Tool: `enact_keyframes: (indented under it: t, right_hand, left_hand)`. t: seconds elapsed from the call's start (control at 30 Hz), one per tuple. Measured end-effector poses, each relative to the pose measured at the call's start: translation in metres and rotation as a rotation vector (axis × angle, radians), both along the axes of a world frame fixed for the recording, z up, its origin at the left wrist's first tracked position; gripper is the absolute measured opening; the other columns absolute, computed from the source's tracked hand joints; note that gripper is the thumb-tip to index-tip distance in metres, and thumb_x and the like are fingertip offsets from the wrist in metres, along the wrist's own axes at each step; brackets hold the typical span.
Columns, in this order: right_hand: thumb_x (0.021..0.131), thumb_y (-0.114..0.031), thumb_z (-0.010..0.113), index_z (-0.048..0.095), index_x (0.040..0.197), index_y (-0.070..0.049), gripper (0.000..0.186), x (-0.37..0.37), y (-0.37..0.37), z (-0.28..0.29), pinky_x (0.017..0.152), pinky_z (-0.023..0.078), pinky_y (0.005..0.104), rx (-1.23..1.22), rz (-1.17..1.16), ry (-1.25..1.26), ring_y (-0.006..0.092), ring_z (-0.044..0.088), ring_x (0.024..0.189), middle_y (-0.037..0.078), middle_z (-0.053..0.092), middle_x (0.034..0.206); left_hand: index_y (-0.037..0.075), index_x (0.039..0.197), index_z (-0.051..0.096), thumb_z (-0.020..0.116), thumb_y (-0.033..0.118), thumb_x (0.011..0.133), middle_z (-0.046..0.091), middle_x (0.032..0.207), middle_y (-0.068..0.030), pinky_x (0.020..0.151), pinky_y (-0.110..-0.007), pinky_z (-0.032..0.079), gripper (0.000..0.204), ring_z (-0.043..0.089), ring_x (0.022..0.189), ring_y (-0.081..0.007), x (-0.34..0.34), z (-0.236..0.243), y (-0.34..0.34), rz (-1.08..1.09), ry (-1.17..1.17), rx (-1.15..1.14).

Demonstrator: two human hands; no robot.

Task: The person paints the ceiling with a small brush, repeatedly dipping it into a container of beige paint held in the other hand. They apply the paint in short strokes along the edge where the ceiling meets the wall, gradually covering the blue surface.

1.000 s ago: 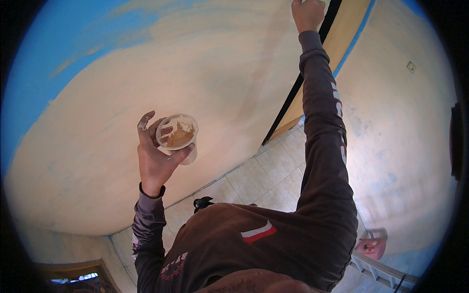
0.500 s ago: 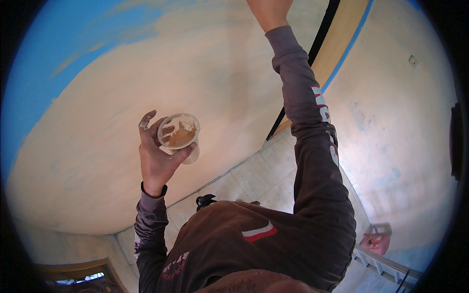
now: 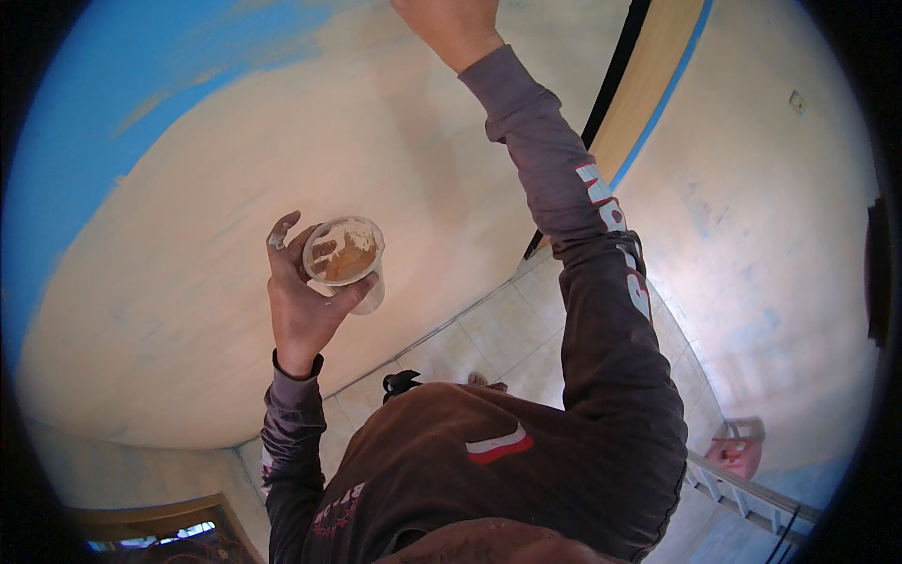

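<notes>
My left hand (image 3: 303, 305) holds a clear plastic cup (image 3: 346, 259) with brown, paint-smeared contents, raised in front of a cream-coloured wall (image 3: 235, 188). Its fingers are flecked with pale paint. My right hand (image 3: 451, 26) reaches high up against the same wall at the top edge of the view; its fingers are cut off by the rim, so what it holds is hidden. Both arms wear dark long sleeves.
Blue paint (image 3: 103, 103) covers the wall's upper left. A wooden door frame with black and blue edging (image 3: 648, 103) stands to the right. Below lie a tiled floor (image 3: 498, 329), a red container (image 3: 738, 451) and a ladder rail (image 3: 742, 489) at lower right.
My right arm has swung leftward along the wall, from near the door frame toward the top centre. The left hand with the cup has stayed in place.
</notes>
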State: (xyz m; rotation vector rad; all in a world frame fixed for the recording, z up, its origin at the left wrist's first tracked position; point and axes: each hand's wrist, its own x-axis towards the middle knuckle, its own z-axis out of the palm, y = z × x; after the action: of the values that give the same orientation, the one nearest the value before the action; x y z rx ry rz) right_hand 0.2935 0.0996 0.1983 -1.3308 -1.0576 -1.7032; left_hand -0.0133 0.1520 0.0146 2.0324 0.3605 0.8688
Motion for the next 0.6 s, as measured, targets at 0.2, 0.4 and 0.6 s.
enact_keyframes:
  t: [0.2,0.4,0.6]
  right_hand:
    - [0.088,-0.010,0.071,0.073,0.102,0.006,0.022,-0.017,-0.003,-0.009,0.074,0.055,0.0423,0.004,0.109,-0.013,0.0339,0.064,0.090,0.017,0.071,0.088]
    - [0.091,-0.008,0.070,0.075,0.111,0.001,0.023,-0.005,-0.054,-0.021,0.075,0.053,0.0435,0.122,0.117,-0.010,0.0320,0.065,0.081,0.017,0.071,0.088]
    - [0.097,-0.015,0.067,0.075,0.116,0.000,0.025,0.121,-0.126,-0.052,0.072,0.051,0.0437,0.238,-0.206,0.219,0.0308,0.062,0.079,0.015,0.069,0.083]
  left_hand:
    - [0.005,0.153,0.026,0.091,0.008,0.072,0.061,0.132,-0.0224,0.102,-0.044,0.056,0.104,0.064,0.122,-0.0303,0.000,-0.002,0.002,-0.020,0.001,-0.002]
    - [0.005,0.153,0.026,0.092,0.009,0.072,0.061,0.132,-0.0228,0.103,-0.045,0.056,0.104,0.064,0.122,-0.0303,-0.003,-0.004,0.003,0.001,0.004,-0.008]
    - [0.005,0.153,0.026,0.093,0.011,0.071,0.061,0.132,-0.0229,0.102,-0.045,0.056,0.105,0.065,0.121,-0.0304,-0.004,-0.003,-0.003,0.030,0.008,0.025]
